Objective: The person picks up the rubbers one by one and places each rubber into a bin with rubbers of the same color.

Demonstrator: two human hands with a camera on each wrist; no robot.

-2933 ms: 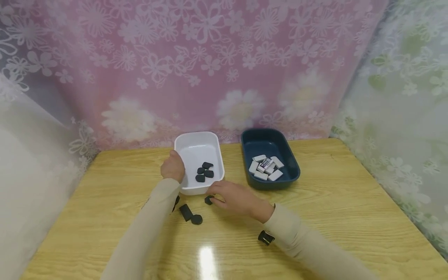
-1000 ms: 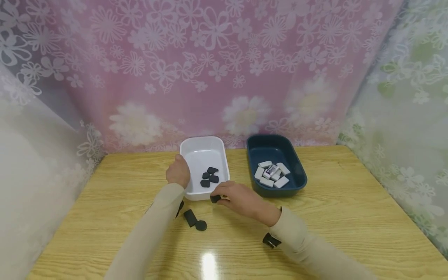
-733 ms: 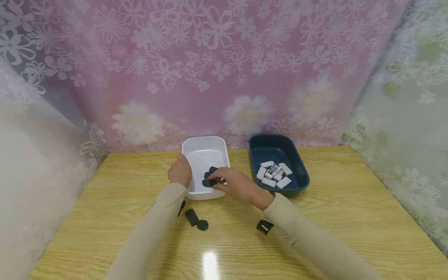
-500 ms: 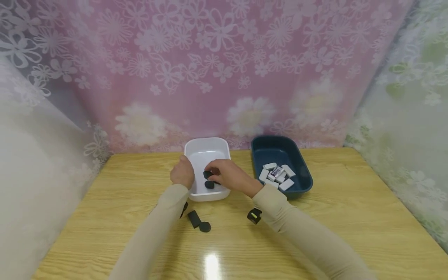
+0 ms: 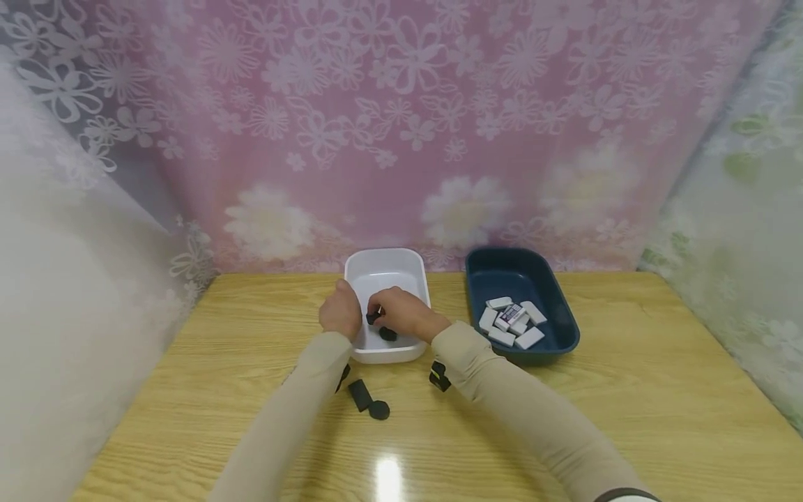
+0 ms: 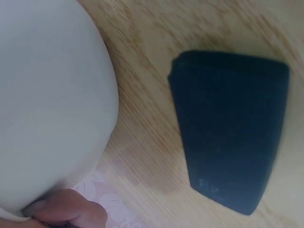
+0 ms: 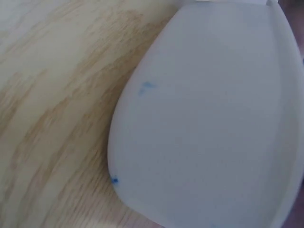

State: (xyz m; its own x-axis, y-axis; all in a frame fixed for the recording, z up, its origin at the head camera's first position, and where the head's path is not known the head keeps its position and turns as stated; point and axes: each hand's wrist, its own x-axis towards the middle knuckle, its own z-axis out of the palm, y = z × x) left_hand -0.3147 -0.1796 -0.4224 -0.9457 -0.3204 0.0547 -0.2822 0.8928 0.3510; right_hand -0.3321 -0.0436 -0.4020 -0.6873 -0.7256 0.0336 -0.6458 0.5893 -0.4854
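Observation:
My left hand grips the left rim of the white tray; the left wrist view shows its thumb curled at the tray's edge. Inside that tray, my right hand pinches a small black eraser. Another black eraser lies below its fingers, and the hand hides the others there. On the table in front lie a rectangular black eraser and a rounded black eraser, touching. The right wrist view has only the tray's outer wall and table; the right hand's fingers are out of it.
To the right stands a dark blue tray holding several white erasers, one with a printed sleeve. Both trays sit at the back of the wooden table, against a pink flowered curtain.
My right hand has picked a black eraser off the table by the tray's front and carried it over the rim into the white tray. The left hand keeps its hold.

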